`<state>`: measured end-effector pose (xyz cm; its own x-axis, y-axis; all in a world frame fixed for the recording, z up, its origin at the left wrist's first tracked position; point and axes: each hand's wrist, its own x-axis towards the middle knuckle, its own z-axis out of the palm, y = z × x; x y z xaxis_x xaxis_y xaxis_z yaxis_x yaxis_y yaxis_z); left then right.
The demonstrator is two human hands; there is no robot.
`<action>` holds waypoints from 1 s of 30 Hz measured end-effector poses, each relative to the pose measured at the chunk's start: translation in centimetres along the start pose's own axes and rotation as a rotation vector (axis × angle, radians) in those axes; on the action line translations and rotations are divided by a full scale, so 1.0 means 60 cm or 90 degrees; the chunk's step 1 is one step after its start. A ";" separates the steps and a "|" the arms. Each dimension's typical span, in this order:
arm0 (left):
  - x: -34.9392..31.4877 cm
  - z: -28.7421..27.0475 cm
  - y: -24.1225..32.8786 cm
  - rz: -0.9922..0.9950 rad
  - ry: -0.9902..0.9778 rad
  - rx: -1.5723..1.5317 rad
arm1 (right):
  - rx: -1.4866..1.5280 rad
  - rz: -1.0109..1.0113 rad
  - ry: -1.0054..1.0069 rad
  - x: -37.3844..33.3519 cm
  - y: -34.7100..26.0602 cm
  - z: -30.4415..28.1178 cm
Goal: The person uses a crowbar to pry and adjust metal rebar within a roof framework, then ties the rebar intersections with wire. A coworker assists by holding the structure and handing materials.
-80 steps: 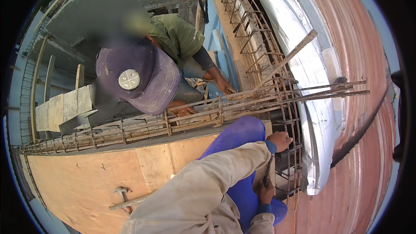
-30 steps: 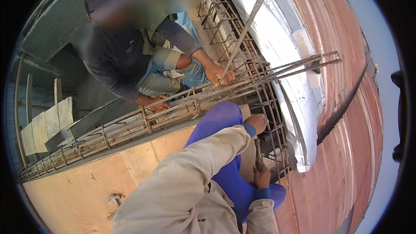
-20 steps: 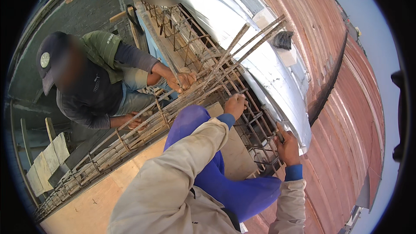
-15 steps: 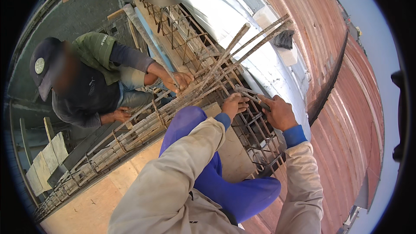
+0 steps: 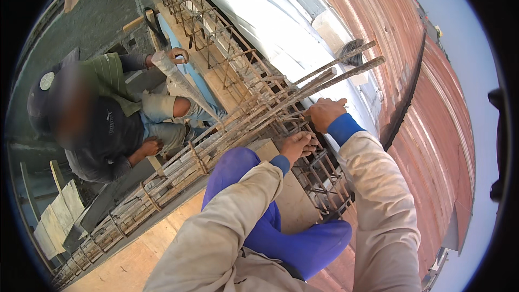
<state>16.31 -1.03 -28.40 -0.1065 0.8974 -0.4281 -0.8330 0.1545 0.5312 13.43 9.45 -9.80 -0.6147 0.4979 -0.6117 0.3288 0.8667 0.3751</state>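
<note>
Head view, seen as by someone standing beside the work. A bundle of ribbed steel bars (image 5: 361, 70) runs from the lower left to the upper right, its free ends projecting over a white sheet (image 5: 259, 32). At the corner it crosses a short reinforcement cage (image 5: 325, 183), whose long axis slopes down to the right, across the bundle's line. Both hands are at this crossing, on the seated person's side of the bundle. The right hand (image 5: 325, 113) is the nearer to the projecting ends, lying just below them with its back uppermost; one finger reaches outward and the others curl toward the crossing. Whether they close on anything cannot be told. The left hand (image 5: 297, 147) lies to the left of and below it, at the upper end of the short cage, apart from the right hand. Its fingers are bunched in a narrow grip; what, if anything, lies between the tips is too small to tell. The crossing thus lies up and to the left of the right hand, and above the left.

Surroundings: a co-worker sits across the bundle, one hand (image 5: 177, 55) raised near a slanting pole (image 5: 175, 75). Plywood (image 5: 146, 238) lies at lower left; red corrugated roofing (image 5: 432, 167) spreads to the right.
</note>
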 end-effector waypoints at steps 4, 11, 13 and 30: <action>0.005 0.001 -0.008 0.012 -0.016 -0.041 | -0.032 -0.075 -0.007 0.009 0.016 -0.011; 0.007 -0.005 0.014 0.007 0.007 -0.406 | 0.104 -0.057 -0.189 0.044 0.037 -0.002; 0.016 -0.005 0.024 0.037 -0.066 -0.514 | 0.401 0.074 -0.432 0.050 0.039 -0.005; 0.070 0.041 0.039 0.064 0.110 -0.759 | 0.751 0.187 -0.506 0.002 0.051 0.023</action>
<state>15.25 4.13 -27.14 -0.1951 0.8023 -0.5642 -0.7849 -0.4727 -0.4007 15.37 12.23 -9.69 0.0004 0.2032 -0.9791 0.9983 0.0562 0.0120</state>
